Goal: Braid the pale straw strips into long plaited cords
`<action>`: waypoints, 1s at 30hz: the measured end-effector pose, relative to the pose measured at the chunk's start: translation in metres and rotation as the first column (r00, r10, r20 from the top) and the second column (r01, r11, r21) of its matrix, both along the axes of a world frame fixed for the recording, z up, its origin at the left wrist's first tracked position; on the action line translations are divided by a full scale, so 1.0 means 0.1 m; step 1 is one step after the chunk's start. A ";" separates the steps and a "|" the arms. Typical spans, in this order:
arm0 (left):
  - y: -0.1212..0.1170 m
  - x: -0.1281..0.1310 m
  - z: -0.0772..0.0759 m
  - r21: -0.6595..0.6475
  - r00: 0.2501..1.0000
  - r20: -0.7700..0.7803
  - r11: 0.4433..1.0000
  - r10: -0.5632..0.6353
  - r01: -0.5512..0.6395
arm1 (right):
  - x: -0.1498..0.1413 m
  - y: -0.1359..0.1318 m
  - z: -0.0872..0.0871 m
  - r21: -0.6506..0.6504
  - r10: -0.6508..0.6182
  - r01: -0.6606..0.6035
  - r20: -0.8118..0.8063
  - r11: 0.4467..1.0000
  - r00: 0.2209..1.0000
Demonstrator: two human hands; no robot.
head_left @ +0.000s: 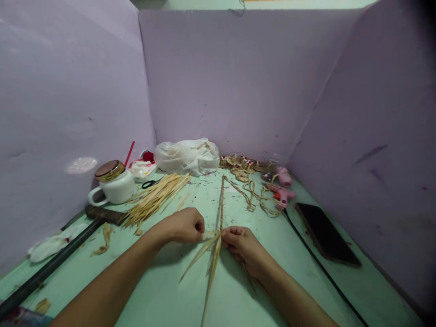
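A thin straw braid runs from the middle of the table toward me, and its near end splits into loose straw strands that fan out downward. My right hand pinches the braid where the strands part, with a strand trailing below the palm. Left of that point, my left hand is closed, and a short strand reaches from its fingers to the braid. The finished length of braid bends back at the far end and lies in loops on the right.
Dry straw strips lie left, beside a hammer, white mug and scissors. A white plastic bag sits at the back. Braided pieces, a pink glue gun with a black cord, and a phone are right. Walls enclose three sides.
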State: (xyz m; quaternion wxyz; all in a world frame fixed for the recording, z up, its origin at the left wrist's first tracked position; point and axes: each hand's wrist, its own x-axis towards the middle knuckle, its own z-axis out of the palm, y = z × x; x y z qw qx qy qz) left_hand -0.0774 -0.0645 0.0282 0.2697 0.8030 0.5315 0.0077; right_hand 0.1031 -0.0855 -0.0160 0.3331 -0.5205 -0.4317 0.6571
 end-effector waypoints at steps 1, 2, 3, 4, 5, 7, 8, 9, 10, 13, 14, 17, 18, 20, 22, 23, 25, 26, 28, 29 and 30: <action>-0.02 0.03 0.00 -0.003 1.000 -0.014 1.000 -0.011 0.011 | 0.00 0.00 -0.01 0.002 0.000 0.000 0.000 1.000 1.000; -0.04 0.06 -0.01 0.020 0.999 -0.034 1.000 0.001 0.000 | 0.00 0.00 -0.01 0.003 -0.001 0.001 0.003 1.000 1.000; -0.06 0.10 -0.02 0.058 0.998 -0.050 0.998 0.025 -0.022 | 0.00 0.00 -0.02 0.006 -0.002 0.002 0.008 1.000 1.000; -0.07 0.14 -0.04 0.099 0.997 -0.056 0.994 0.055 -0.049 | -0.01 0.00 -0.02 0.009 -0.003 0.003 0.014 1.000 1.000; -0.07 0.17 -0.06 0.132 0.995 -0.056 0.989 0.079 -0.071 | -0.01 0.00 -0.02 0.011 -0.004 0.004 0.022 1.000 1.000; -0.08 0.22 -0.10 0.173 0.995 -0.050 0.982 0.088 -0.078 | -0.01 0.00 -0.02 0.018 -0.007 0.007 0.040 1.000 0.999; -0.08 0.23 -0.13 0.187 0.995 -0.049 0.980 0.085 -0.074 | -0.02 0.00 -0.02 0.021 -0.008 0.007 0.047 1.000 0.999; -0.07 0.23 -0.14 0.196 0.995 -0.052 0.978 0.084 -0.072 | -0.02 0.00 -0.01 0.022 -0.008 0.007 0.054 1.000 0.999; -0.07 0.23 -0.16 0.200 0.995 -0.056 0.977 0.087 -0.074 | -0.01 0.00 -0.01 0.023 -0.008 0.006 0.059 1.000 0.998; -0.07 0.23 -0.17 0.175 0.992 -0.039 0.978 0.119 -0.111 | -0.01 0.01 -0.02 0.032 -0.005 0.003 0.058 0.999 0.998; -0.07 0.23 -0.17 0.168 0.992 -0.028 0.979 0.123 -0.116 | 0.00 0.01 -0.03 0.035 -0.004 0.002 0.055 0.999 0.998; -0.09 0.25 -0.17 0.194 0.995 -0.016 0.977 0.097 -0.092 | 0.00 0.00 -0.04 0.026 0.000 -0.002 0.052 1.000 0.999; -0.09 0.26 -0.17 0.206 0.996 -0.022 0.975 0.085 -0.079 | 0.00 0.00 -0.04 0.022 0.002 -0.003 0.051 1.000 0.999; -0.09 0.27 -0.18 0.206 0.997 -0.028 0.976 0.075 -0.068 | -0.01 0.00 -0.03 0.017 -0.002 0.001 0.053 1.000 0.999; -0.08 0.26 -0.19 0.189 0.996 -0.007 0.978 0.087 -0.084 | -0.01 0.00 -0.02 0.015 -0.010 0.009 0.057 1.000 0.998; -0.07 0.25 -0.19 0.176 0.995 0.016 0.979 0.098 -0.100 | -0.01 0.00 -0.02 0.014 -0.013 0.012 0.061 1.000 0.998; -0.05 0.23 -0.19 0.134 0.991 0.084 0.984 0.106 -0.117 | -0.01 0.00 -0.01 0.021 -0.011 0.009 0.064 1.000 0.998; -0.04 0.22 -0.19 0.095 0.987 0.128 0.989 0.100 -0.113 | -0.01 -0.01 -0.01 0.027 -0.009 0.007 0.065 1.000 0.998; -0.02 0.20 -0.19 -0.007 0.971 0.223 0.996 0.084 -0.085 | -0.01 0.00 -0.02 0.035 -0.006 0.004 0.068 0.999 0.998; -0.02 0.19 -0.19 -0.055 0.960 0.266 0.996 0.083 -0.071 | -0.01 0.00 -0.02 0.035 -0.005 0.002 0.069 0.999 0.998; -0.02 0.19 -0.18 -0.097 0.949 0.301 0.993 0.090 -0.063 | -0.01 0.00 -0.03 0.034 -0.005 0.003 0.070 0.999 0.998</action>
